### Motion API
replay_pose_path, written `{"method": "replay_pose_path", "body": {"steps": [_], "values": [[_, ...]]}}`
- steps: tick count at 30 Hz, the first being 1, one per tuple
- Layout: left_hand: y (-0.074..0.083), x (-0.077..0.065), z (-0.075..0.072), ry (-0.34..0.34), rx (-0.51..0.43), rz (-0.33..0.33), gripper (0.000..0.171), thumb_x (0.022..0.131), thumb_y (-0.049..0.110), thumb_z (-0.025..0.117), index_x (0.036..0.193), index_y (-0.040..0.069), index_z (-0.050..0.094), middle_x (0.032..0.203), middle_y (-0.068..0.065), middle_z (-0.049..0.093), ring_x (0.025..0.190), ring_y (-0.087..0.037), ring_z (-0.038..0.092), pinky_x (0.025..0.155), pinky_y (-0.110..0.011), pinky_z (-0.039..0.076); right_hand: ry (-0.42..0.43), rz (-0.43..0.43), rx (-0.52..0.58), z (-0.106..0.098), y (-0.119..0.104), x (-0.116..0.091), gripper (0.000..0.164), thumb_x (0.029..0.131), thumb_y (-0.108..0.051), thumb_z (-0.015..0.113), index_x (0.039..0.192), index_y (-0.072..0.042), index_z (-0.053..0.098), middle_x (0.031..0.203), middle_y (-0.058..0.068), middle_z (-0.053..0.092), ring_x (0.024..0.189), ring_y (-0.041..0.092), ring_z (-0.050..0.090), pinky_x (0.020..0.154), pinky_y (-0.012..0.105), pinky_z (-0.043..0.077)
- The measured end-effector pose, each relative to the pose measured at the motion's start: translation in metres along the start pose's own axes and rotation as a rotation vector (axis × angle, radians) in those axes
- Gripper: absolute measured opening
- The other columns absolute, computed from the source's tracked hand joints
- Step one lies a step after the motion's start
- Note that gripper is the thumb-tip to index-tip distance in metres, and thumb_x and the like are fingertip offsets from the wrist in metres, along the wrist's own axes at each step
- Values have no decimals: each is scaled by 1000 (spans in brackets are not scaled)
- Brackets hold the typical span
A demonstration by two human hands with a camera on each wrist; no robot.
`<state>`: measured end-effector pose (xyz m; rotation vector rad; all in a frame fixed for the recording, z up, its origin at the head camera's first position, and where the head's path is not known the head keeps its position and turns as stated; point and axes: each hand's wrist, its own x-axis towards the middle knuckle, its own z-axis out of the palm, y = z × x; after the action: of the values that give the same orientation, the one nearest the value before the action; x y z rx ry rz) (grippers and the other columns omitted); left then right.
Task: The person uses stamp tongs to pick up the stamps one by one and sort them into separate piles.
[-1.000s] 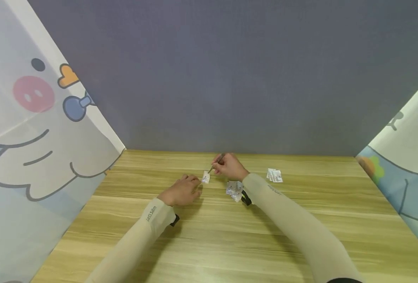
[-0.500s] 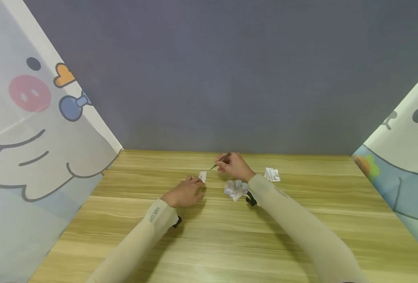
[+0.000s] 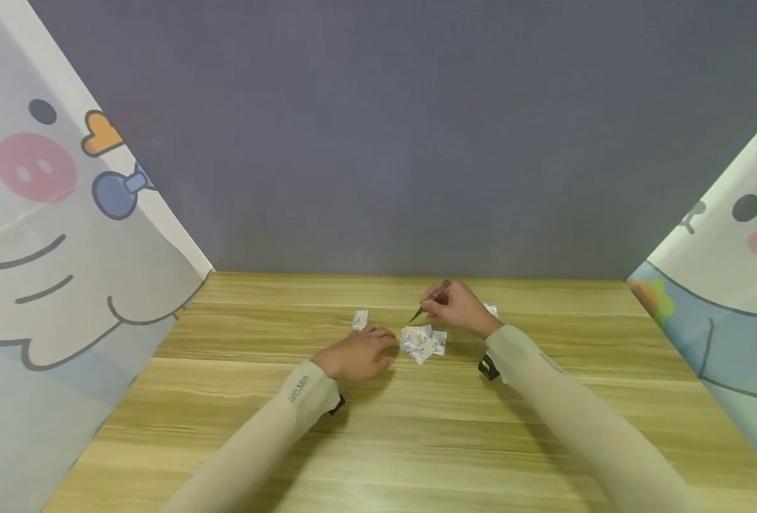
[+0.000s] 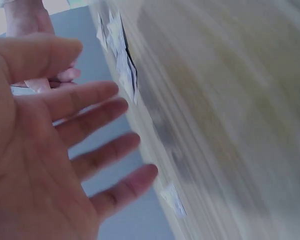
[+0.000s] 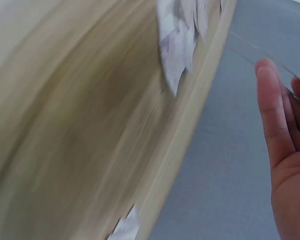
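White sachets point(image 3: 422, 342) lie overlapped in one heap on the table point(image 3: 391, 434); judged light, limp and slippery, each best pinched at a free corner. Count: heap, number not resolvable; one lone sachet point(image 3: 359, 319) at ten o'clock from it; a part-hidden group point(image 3: 491, 310) at two o'clock, uncounted; one pair of tweezers point(image 3: 441, 288), gripped by the right hand point(image 3: 461, 311), also two o'clock. Left hand point(image 3: 360, 355), nine o'clock, fingers spread, holds nothing.
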<state>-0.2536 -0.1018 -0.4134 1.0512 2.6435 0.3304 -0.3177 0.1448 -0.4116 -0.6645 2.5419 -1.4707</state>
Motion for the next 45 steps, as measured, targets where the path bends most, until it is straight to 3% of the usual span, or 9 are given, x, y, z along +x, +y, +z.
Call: {"method": "replay_pose_path", "body": {"steps": [4, 8, 17, 25, 35, 45], "values": [[5, 6, 3, -19, -54, 36, 44, 101, 30, 46, 140, 10, 46, 146, -3, 38, 136, -23, 29, 109, -41, 26, -2, -20, -3, -7, 1, -14, 18, 92, -8, 61, 99, 8, 66, 87, 23, 67, 71, 35, 67, 63, 40, 56], [10, 9, 5, -41, -82, 26, 46, 101, 30, 45, 142, 10, 44, 148, -2, 35, 137, -19, 28, 110, -37, 26, 4, -46, -1, -11, 4, -26, 16, 91, -5, 62, 96, 9, 66, 85, 21, 68, 69, 36, 67, 63, 45, 56], [11, 13, 11, -34, -9, 55, 41, 100, 30, 46, 139, 17, 49, 145, 1, 39, 135, -21, 30, 109, -47, 25, -51, -10, 14, -16, 12, -44, 17, 90, -2, 61, 98, 13, 64, 84, 23, 67, 68, 36, 66, 61, 42, 56], [13, 15, 12, -26, 49, 69, 39, 98, 31, 51, 134, 17, 55, 142, 4, 41, 131, -20, 34, 106, -52, 29, -95, -20, 15, -11, 8, -48, 19, 91, -3, 60, 101, 12, 63, 83, 21, 67, 67, 33, 66, 59, 37, 56], [17, 17, 12, -29, 49, 79, 41, 98, 30, 52, 135, 15, 54, 141, 2, 42, 129, -21, 36, 103, -54, 31, -40, -69, -22, -6, 3, -50, 16, 92, -7, 60, 97, 7, 67, 89, 17, 67, 65, 31, 66, 59, 38, 56], [16, 17, 11, -51, 31, 58, 44, 98, 31, 51, 140, 16, 48, 145, 2, 39, 134, -22, 30, 106, -53, 27, -7, -69, -22, -7, 2, -50, 13, 92, -5, 60, 94, 6, 66, 90, 13, 66, 66, 32, 66, 59, 40, 56]]}}
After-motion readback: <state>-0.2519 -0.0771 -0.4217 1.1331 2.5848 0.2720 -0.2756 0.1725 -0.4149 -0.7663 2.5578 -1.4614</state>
